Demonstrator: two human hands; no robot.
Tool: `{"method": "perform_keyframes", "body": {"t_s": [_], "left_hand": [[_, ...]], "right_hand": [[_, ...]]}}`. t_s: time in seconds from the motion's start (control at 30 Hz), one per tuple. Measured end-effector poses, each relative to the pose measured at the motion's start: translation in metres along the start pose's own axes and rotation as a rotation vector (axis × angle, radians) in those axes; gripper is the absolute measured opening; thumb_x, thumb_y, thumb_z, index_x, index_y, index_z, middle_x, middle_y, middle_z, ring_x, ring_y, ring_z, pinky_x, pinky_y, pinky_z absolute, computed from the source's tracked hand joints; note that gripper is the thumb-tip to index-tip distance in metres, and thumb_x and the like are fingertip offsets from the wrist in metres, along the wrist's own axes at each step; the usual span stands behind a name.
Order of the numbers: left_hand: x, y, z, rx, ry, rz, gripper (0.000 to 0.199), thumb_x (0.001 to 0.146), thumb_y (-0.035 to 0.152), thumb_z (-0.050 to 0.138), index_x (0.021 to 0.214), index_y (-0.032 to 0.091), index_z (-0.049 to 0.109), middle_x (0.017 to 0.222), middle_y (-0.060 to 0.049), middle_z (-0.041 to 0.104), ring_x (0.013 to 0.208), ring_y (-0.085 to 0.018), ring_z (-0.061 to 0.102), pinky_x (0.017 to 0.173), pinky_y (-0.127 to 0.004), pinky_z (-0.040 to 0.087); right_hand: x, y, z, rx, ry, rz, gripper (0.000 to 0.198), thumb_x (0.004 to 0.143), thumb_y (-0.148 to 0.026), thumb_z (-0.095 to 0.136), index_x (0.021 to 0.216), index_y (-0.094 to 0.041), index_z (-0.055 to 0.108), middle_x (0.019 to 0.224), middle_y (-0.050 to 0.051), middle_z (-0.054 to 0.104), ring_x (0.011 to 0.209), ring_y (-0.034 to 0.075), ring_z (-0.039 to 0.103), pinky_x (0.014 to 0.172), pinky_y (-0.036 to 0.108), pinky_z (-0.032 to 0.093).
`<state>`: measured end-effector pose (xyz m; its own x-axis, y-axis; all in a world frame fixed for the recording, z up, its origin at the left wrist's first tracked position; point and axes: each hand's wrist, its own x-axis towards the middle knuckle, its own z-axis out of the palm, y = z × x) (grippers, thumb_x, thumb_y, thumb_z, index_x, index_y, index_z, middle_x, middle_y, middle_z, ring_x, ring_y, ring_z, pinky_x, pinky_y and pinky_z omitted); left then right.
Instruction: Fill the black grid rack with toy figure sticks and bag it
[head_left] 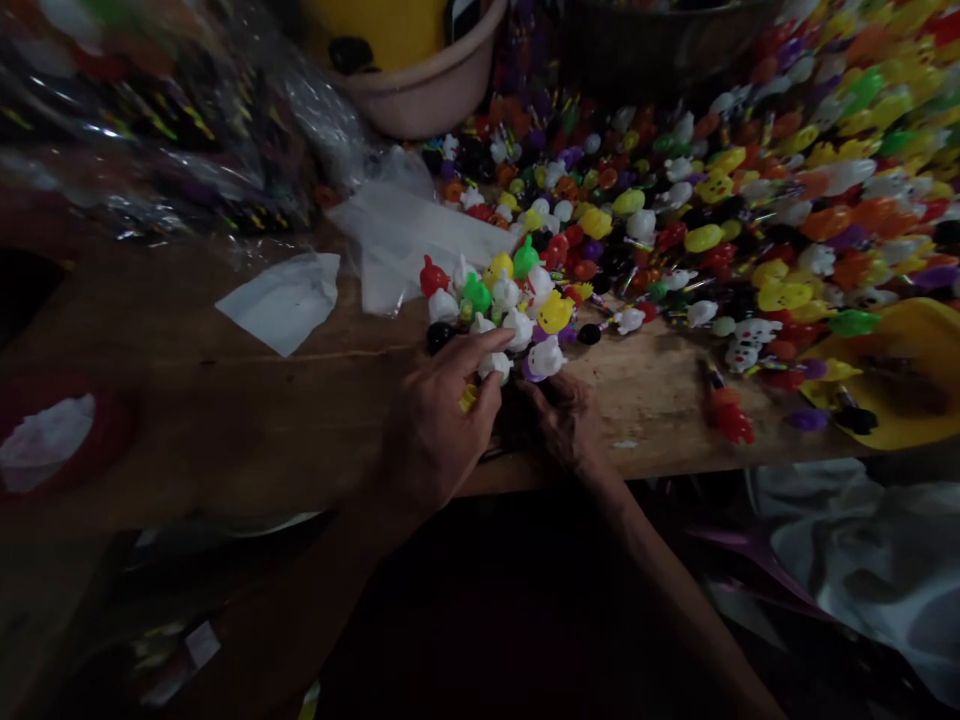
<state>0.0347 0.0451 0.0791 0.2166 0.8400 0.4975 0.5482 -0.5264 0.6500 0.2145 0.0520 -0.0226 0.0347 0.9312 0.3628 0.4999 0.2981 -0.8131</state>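
A tight bunch of small plastic animal-head toys (504,292), in white, green, yellow, red and black, stands at the table's front edge. My left hand (442,415) wraps the bunch from the left, its thumb and index finger on either side of a white animal head (495,367). Low on the right side of the bunch, my right hand (568,418) has its fingers curled against it, beneath a white head with a purple one under it (546,357). The lower part of the bunch and several fingertips are hidden in shadow.
A large heap of similar toys on striped sticks (705,210) covers the back and right of the wooden table (300,420). Clear plastic bags (405,235) and a white paper piece (283,300) lie left. A pink basin (427,95), a yellow tray (915,370) and a red container (112,430) stand around.
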Motion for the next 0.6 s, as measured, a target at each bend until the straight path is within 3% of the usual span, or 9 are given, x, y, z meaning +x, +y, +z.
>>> {"method": "perform_keyframes", "body": {"t_s": [0.13, 0.27, 0.4, 0.5, 0.6], "left_hand": [[-0.002, -0.002, 0.000, -0.013, 0.013, -0.050, 0.035, 0.090, 0.010, 0.056, 0.122, 0.019, 0.066, 0.110, -0.001, 0.073, 0.100, -0.015, 0.071, 0.097, -0.026, 0.057], [0.001, -0.002, 0.001, -0.019, -0.033, -0.080, 0.033, 0.091, 0.018, 0.057, 0.123, 0.020, 0.067, 0.116, -0.004, 0.072, 0.108, -0.022, 0.069, 0.103, -0.036, 0.055], [0.001, 0.019, 0.003, -0.014, -0.026, 0.057, 0.037, 0.091, 0.019, 0.058, 0.127, 0.024, 0.066, 0.127, -0.003, 0.069, 0.118, -0.022, 0.066, 0.109, -0.034, 0.051], [-0.012, 0.037, 0.002, -0.001, -0.005, 0.166, 0.033, 0.093, 0.019, 0.056, 0.124, 0.025, 0.068, 0.121, 0.000, 0.073, 0.110, -0.018, 0.070, 0.103, -0.027, 0.053], [-0.029, 0.040, 0.003, -0.029, -0.053, 0.149, 0.025, 0.095, 0.023, 0.056, 0.115, 0.024, 0.071, 0.100, 0.003, 0.078, 0.082, -0.014, 0.075, 0.078, -0.020, 0.058]], "right_hand": [[0.002, 0.001, 0.000, -0.086, -0.040, -0.072, 0.026, 0.095, -0.039, 0.055, 0.084, -0.020, 0.069, 0.082, 0.007, 0.070, 0.079, 0.021, 0.066, 0.077, 0.033, 0.053], [0.002, -0.002, 0.004, -0.086, -0.136, -0.102, 0.029, 0.099, -0.038, 0.050, 0.085, -0.019, 0.067, 0.084, 0.009, 0.068, 0.082, 0.022, 0.065, 0.076, 0.033, 0.052], [-0.006, -0.007, 0.004, -0.101, -0.181, -0.080, 0.027, 0.103, -0.035, 0.046, 0.099, -0.019, 0.067, 0.096, 0.009, 0.070, 0.092, 0.021, 0.066, 0.084, 0.032, 0.052], [-0.021, -0.008, -0.019, -0.143, -0.066, -0.098, 0.032, 0.103, -0.035, 0.044, 0.126, -0.020, 0.060, 0.117, 0.010, 0.069, 0.105, 0.019, 0.065, 0.093, 0.029, 0.052], [-0.031, -0.002, -0.075, -0.380, 0.134, 0.030, 0.035, 0.102, -0.031, 0.040, 0.126, -0.017, 0.060, 0.117, 0.013, 0.069, 0.101, 0.021, 0.065, 0.091, 0.033, 0.051]]}}
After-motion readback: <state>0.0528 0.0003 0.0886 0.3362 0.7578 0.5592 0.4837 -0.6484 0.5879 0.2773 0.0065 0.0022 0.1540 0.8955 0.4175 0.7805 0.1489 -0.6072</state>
